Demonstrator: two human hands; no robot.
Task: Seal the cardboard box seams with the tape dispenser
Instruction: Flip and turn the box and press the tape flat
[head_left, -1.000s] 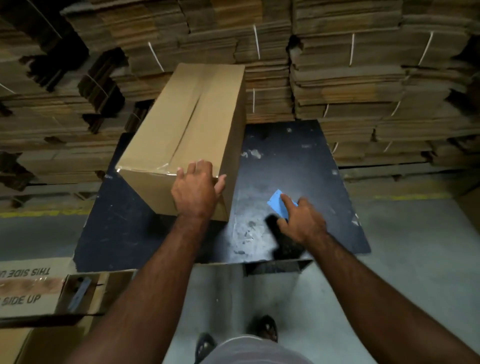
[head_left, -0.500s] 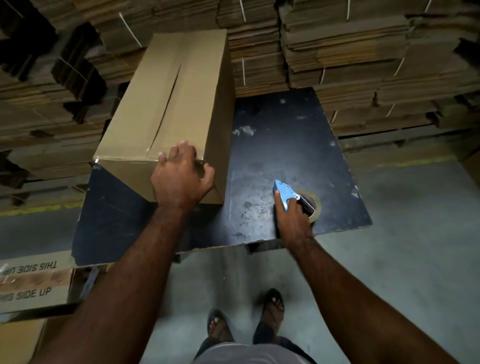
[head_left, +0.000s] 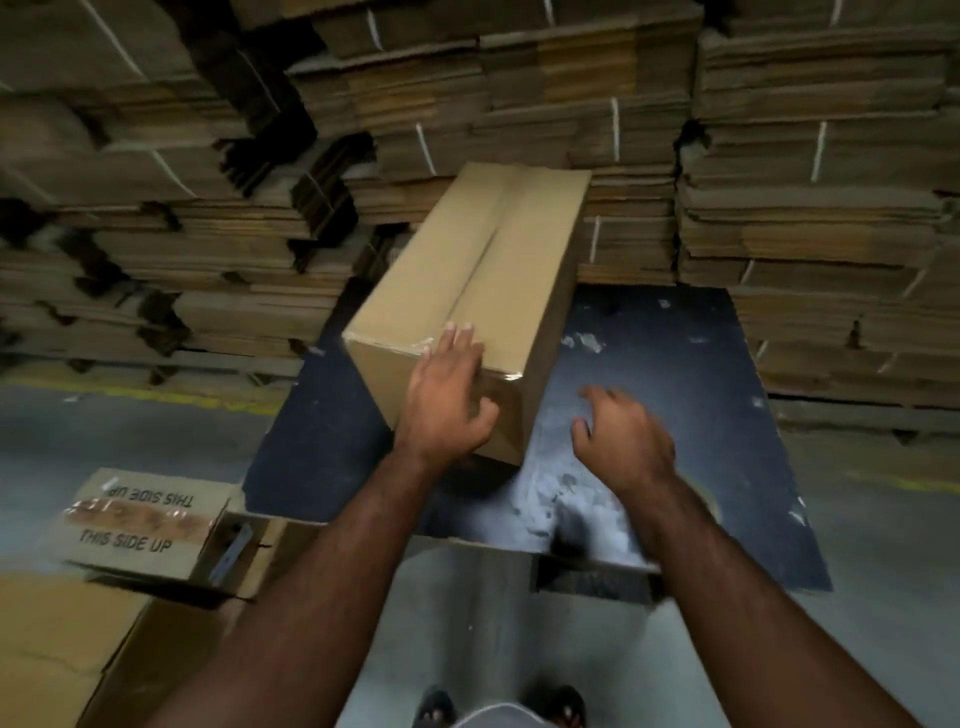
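A long brown cardboard box (head_left: 467, 291) is lying on the black tabletop (head_left: 675, 395), near its left edge, with the far end reaching to the far edge of the tabletop and the near end pointing toward the person. The centre seam of the two top flaps is running along the length of the box, and some clear tape is shining on the near top edge. The left hand (head_left: 447, 395) is resting on the near end of the box: the fingers are lying straight over the top edge and the thumb is lying against the end face, so it is pressing the box, not clenching it. The right hand (head_left: 621, 441) is hanging above the tabletop just beside the near right corner of the box, apart from it, with fingers loosely curled and gripping nothing. A roll of tape (head_left: 709, 499) is partly showing on the tabletop behind the right wrist, near the near right corner; the rest of it is hidden. Flat cardboard bundles (head_left: 805, 208) are standing stacked behind the tabletop. On the floor at the left, a carton printed "THIS SIDE UP" (head_left: 140, 519) is lying.
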